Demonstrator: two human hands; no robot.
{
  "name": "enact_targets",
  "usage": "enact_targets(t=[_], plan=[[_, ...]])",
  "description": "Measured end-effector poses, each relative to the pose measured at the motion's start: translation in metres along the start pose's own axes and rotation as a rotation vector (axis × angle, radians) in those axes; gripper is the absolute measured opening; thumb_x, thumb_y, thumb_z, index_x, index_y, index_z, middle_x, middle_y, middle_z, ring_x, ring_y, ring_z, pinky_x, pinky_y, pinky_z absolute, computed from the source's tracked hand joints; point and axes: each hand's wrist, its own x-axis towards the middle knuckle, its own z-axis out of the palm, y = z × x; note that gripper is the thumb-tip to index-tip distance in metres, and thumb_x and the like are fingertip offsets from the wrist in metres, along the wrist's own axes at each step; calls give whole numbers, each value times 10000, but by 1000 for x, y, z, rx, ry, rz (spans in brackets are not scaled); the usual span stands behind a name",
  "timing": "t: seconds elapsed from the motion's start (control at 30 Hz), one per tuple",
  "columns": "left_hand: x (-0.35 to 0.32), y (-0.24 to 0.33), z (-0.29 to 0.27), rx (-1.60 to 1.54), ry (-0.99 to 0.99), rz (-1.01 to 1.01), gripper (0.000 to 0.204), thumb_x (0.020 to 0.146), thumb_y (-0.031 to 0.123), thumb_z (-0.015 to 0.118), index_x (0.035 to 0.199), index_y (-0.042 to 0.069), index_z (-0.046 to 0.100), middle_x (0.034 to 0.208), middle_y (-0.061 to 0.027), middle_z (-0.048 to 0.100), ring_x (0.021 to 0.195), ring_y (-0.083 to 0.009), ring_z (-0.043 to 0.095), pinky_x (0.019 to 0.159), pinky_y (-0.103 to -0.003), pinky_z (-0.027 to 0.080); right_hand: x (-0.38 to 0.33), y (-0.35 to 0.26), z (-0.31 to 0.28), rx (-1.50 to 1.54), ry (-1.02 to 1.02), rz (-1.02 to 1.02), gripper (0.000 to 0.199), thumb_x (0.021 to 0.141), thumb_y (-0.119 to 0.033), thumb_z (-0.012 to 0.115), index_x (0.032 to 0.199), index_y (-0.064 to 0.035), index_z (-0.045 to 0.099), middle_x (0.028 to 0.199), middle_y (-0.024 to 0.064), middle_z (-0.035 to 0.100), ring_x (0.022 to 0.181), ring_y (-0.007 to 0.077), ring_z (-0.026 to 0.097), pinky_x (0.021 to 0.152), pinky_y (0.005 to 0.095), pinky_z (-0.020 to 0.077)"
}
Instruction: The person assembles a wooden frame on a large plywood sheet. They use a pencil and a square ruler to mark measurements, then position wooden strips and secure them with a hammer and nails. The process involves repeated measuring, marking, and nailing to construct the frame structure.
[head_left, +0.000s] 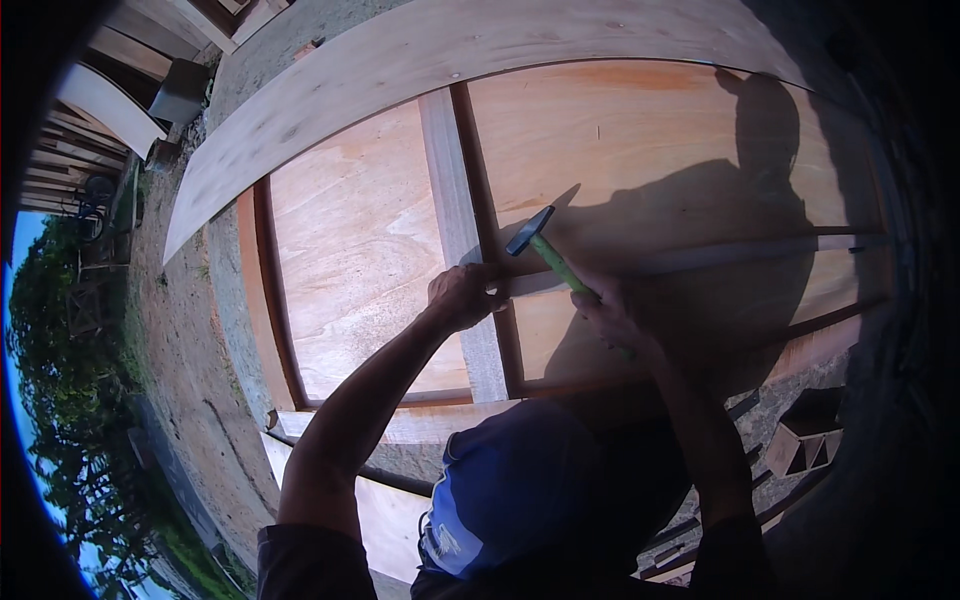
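Observation:
My right hand (pixel 612 312) is closed around the green handle of a hammer (pixel 558 262). Its dark metal head is raised just to the right of my left hand (pixel 463 298). That hand rests on a wooden crosspiece (pixel 452 180), fingers curled together where a narrow wooden slat (pixel 680 259) meets it. Whatever the left fingertips pinch is too small to make out. Both pieces lie over a plywood panel (pixel 350 230) edged by a wooden frame (pixel 262 300).
A long pale plywood sheet (pixel 330 110) overlaps the panel's far side. A blue cap (pixel 525 480) covers the lower middle of the view. At the lower right stands a wooden box with compartments (pixel 806 440). Stacked boards (pixel 75 150) and trees are at the left.

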Motion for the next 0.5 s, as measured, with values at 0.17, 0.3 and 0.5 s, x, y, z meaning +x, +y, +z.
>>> enact_targets(t=[0.17, 0.3, 0.5], plan=[[0, 2, -2, -9, 1, -29, 388, 772, 362, 763, 1141, 259, 702, 1008, -47, 738, 974, -289, 697, 796, -433, 541, 3, 4, 11, 93, 114, -58, 522, 1003, -153, 507, 1513, -147, 394, 714, 40, 540, 615, 95, 529, 526, 314, 492], [0, 4, -3, -61, 15, -10, 315, 777, 346, 769, 1065, 232, 714, 1046, -22, 728, 1019, -271, 681, 841, -430, 523, 9, 7, 11, -11, 122, -172, 513, 1001, -157, 510, 1502, -131, 406, 715, 68, 542, 655, 115, 550, 603, 324, 506], [2, 5, -7, -2, -30, -22, 325, 774, 368, 775, 1060, 226, 716, 1041, -32, 727, 1017, -278, 679, 843, -442, 518, 16, 9, 2, -349, 389, -579, 524, 988, -148, 540, 1495, -112, 411, 715, 79, 542, 668, 110, 534, 625, 300, 471]])
